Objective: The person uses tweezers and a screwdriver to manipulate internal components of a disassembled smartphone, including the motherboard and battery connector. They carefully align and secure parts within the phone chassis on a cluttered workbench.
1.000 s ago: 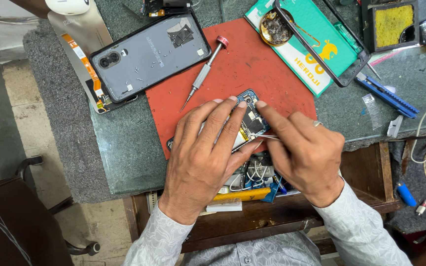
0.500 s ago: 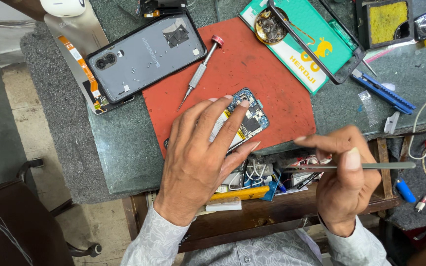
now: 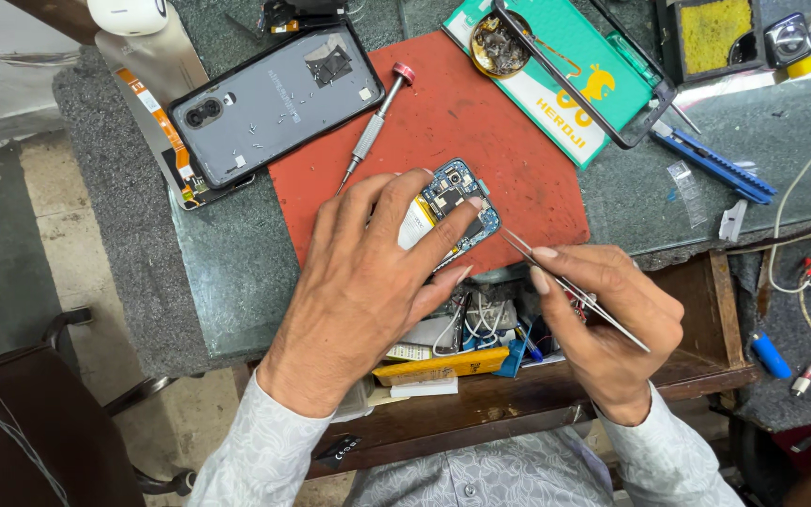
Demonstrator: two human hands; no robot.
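Head view: green pkg (image 3: 570, 70) top-right

Left hand (image 3: 368, 282) covers most of the opened phone (image 3: 452, 211), so its lower half is hidden. Chair (image 3: 21, 422) is cut off at the frame's edge.
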